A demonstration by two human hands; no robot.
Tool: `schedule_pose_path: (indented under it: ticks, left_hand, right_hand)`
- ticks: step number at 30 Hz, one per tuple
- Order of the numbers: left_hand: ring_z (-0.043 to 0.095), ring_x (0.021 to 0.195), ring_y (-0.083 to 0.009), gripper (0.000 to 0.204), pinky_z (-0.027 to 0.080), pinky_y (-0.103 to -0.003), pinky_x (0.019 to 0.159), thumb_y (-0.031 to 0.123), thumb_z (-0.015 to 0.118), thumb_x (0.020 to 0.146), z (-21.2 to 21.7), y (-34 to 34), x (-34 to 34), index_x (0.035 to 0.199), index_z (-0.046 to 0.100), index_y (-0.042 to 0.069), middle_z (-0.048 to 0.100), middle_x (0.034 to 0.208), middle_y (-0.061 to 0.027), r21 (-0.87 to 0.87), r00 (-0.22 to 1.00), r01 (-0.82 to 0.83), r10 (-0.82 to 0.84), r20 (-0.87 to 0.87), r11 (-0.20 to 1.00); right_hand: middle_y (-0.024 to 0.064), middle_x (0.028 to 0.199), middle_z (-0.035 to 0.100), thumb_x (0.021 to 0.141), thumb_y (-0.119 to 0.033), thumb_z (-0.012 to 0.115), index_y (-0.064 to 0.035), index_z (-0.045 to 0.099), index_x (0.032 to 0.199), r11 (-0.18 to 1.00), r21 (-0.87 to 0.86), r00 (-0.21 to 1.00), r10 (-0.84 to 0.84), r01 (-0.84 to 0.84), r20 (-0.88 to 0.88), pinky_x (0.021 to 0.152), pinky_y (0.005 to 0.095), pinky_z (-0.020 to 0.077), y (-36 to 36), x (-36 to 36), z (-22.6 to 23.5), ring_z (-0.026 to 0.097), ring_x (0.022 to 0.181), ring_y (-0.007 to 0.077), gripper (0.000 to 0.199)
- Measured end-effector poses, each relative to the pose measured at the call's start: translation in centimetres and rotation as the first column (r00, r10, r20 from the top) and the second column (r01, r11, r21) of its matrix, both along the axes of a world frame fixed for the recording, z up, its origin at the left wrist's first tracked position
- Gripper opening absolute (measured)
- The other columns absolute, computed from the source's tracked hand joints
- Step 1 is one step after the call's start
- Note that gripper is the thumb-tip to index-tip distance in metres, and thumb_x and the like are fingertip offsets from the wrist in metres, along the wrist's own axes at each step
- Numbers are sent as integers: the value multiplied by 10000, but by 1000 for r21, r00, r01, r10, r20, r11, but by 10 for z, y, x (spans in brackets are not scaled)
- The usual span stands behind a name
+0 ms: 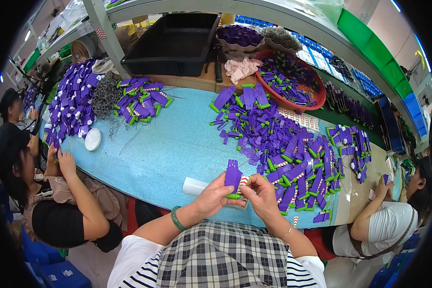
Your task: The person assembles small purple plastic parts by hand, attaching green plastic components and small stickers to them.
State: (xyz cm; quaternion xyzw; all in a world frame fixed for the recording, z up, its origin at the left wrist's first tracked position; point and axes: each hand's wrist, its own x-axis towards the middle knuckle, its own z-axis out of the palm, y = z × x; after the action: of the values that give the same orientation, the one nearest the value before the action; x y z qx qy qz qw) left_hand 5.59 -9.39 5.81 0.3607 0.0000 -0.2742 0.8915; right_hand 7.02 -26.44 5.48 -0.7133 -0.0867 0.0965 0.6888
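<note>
My left hand (pixel 215 194) grips a flat purple plastic piece (pixel 233 175) upright, with a green part (pixel 233 196) at its lower end. My right hand (pixel 261 192) meets it from the right, fingertips pinched on a small red-and-white striped strip (pixel 244 183) beside the purple piece. A green bangle (pixel 176 218) is on my left wrist. Both hands hover over the near edge of the light blue table (pixel 168 153). A white cylinder (pixel 195 186) lies just left of my left hand.
A big heap of purple and green parts (pixel 278 144) covers the table's right half; smaller heaps (pixel 139 98) lie far left. A red basin (pixel 292 81) and black tray (pixel 175 43) stand at the back. A person (pixel 58 192) works at my left, another person (pixel 388 216) at my right.
</note>
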Motion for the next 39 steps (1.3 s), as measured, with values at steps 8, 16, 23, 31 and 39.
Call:
schedule_pose_path:
  ticks: [8, 16, 23, 31, 39]
  left_hand:
    - [530, 1068, -199, 434, 532, -404, 842, 42, 393, 897, -2, 0, -1, 1320, 306, 73, 468, 1201, -85, -16, 1000, 7, -7, -7, 1000]
    - [522, 1082, -201, 505, 528, -400, 852, -19, 371, 839, 1, -1, -2, 1329, 298, 75, 453, 1227, -86, 5, 1000, 18, -18, -6, 1000]
    - [504, 1112, -198, 561, 523, -400, 865, -46, 361, 808, 1, -2, -2, 1347, 282, 89, 447, 1232, -79, 9, 1000, 30, -30, -8, 1000]
    - [496, 1116, -190, 576, 527, -400, 869, -77, 364, 770, 1, -2, -4, 1321, 304, 81, 439, 1226, -73, -12, 999, 31, -31, 9, 999]
    - [565, 977, -135, 284, 558, -318, 802, 92, 508, 927, -4, -7, -7, 1192, 416, 42, 513, 1081, -38, 268, 973, -9, -53, 224, 963]
  right_hand:
    - [-3, 760, 563, 817, -30, 649, -20, 548, 813, 995, -104, 992, 15, -2, 128, 626, 210, 447, 2, -2, 0, 530, 684, 63, 102]
    - [12, 785, 557, 797, -4, 663, -14, 543, 819, 995, -94, 994, -10, 20, 106, 652, 218, 440, -1, -7, -7, 527, 713, 73, 122]
    - [30, 802, 551, 785, 12, 668, -9, 541, 825, 992, -122, 981, -14, 38, 193, 660, 222, 440, -2, -7, -7, 525, 719, 88, 135]
    - [40, 768, 563, 767, 9, 677, -10, 540, 792, 980, -190, 967, -3, 53, 254, 635, 229, 436, 0, -8, 0, 524, 699, 93, 141]
    - [43, 721, 581, 774, -22, 678, -9, 551, 742, 972, -221, 965, -19, 79, 262, 607, 233, 424, -2, -9, 3, 529, 651, 101, 132]
